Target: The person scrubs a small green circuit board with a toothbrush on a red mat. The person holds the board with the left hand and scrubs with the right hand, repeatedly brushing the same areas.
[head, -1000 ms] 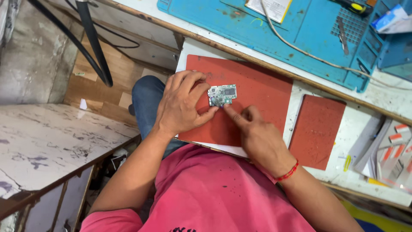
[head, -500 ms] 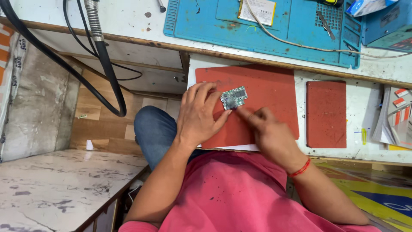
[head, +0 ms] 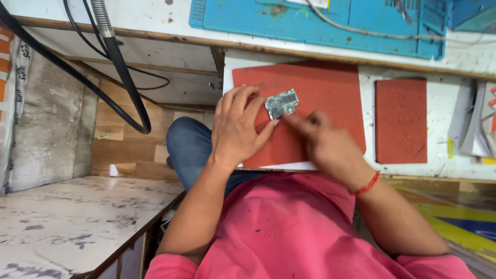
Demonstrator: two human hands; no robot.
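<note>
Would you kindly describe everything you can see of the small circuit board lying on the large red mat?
The circuit board is a small, roughly rectangular piece, grey-silver with greenish patches and tiny components on its upper face. It lies flat, slightly tilted, on the large red mat near the mat's upper left. The left hand steadies it at its left edge with its fingertips, while the right hand, blurred, reaches its lower right side with a finger. Finer detail is too small to tell.

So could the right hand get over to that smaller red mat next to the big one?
Probably yes. The right hand rests on the big red mat, and the smaller red mat lies just beside it on the same white bench. Nothing lies on the strip between them.
</note>
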